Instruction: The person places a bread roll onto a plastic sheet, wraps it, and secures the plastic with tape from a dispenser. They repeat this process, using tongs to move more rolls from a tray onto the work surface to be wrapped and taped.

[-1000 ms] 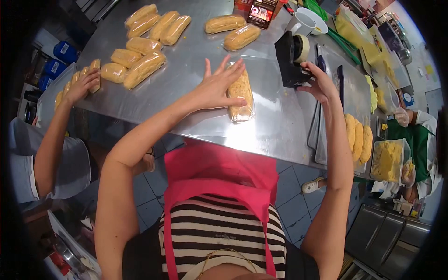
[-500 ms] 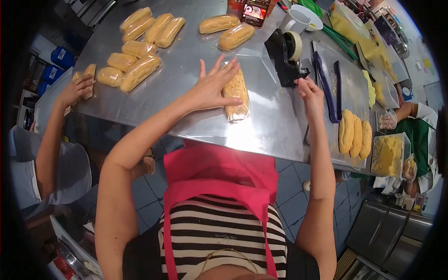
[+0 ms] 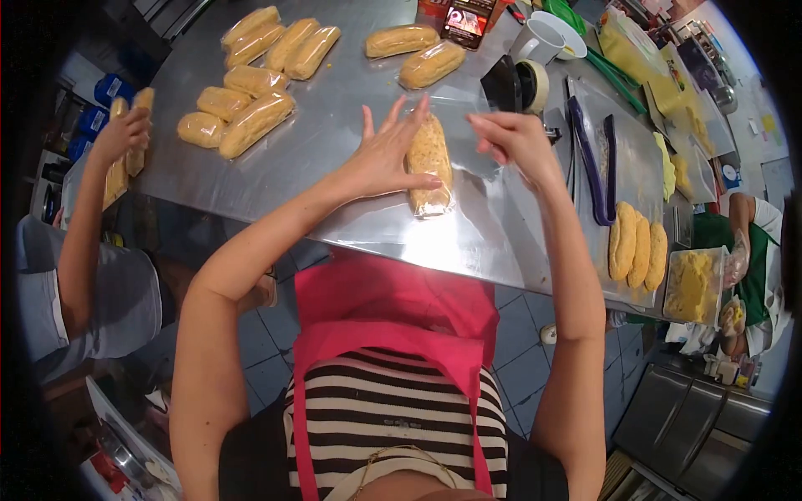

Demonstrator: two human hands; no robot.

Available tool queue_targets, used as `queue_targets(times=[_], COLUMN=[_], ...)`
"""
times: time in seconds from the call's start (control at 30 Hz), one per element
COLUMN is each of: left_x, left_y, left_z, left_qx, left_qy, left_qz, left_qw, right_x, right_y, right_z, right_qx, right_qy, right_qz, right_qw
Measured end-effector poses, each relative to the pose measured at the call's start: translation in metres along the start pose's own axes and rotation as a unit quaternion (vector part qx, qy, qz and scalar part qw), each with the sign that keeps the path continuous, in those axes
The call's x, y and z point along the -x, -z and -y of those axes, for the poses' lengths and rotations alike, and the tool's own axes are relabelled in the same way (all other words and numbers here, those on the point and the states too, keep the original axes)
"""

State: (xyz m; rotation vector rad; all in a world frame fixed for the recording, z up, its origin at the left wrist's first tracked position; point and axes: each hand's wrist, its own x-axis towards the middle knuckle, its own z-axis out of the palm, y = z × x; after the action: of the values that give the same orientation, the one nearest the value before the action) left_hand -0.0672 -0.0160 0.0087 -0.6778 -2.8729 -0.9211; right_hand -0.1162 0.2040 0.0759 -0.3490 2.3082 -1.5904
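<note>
My left hand (image 3: 388,154) lies spread over a bread roll in clear plastic wrap (image 3: 430,159), its thumb across the lower part and its fingers along the upper left side. To the right of that roll, my right hand (image 3: 510,142) is raised above the metal table with thumb and forefinger pinched. Whatever those fingertips hold, if anything, is too small to make out. Just behind the right hand stands a black tape dispenser (image 3: 504,83) with a roll of tape (image 3: 535,86), partly hidden by that hand.
Several wrapped rolls (image 3: 255,123) lie at the back left, two more (image 3: 432,64) near a phone (image 3: 466,21). Purple-edged tongs (image 3: 601,167) and three unwrapped rolls (image 3: 639,246) are on the right. A co-worker's hand (image 3: 125,138) holds rolls at far left; another person (image 3: 743,250) stands at far right.
My right hand has moved left from the tape dispenser toward the wrapped roll. My left hand stays on the roll. The co-worker at the left has shifted the rolls in hand.
</note>
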Motion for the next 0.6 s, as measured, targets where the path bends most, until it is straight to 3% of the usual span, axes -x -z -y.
queue_targets(times=[0.13, 0.23, 0.33, 0.6], left_x=[0.000, 0.000, 0.001, -0.002], left_y=[-0.006, -0.006, -0.007, -0.007], left_z=[0.004, 0.003, 0.002, 0.006], left_qx=[-0.021, -0.008, 0.009, -0.011], left_qy=[-0.015, -0.008, 0.006, 0.038], left_qz=[-0.027, -0.037, -0.045, 0.009], left_qw=[0.999, 0.999, 0.999, 0.999], right_x=[-0.046, -0.064, -0.064, -0.050], right_y=[-0.034, -0.051, -0.052, -0.043], right_z=[-0.007, -0.018, -0.019, -0.043], right_qx=[0.020, 0.133, 0.186, 0.141], right_qy=[0.035, 0.010, 0.057, 0.061], right_qz=[0.055, 0.074, 0.047, 0.012], right_qw=[0.998, 0.988, 0.980, 0.988])
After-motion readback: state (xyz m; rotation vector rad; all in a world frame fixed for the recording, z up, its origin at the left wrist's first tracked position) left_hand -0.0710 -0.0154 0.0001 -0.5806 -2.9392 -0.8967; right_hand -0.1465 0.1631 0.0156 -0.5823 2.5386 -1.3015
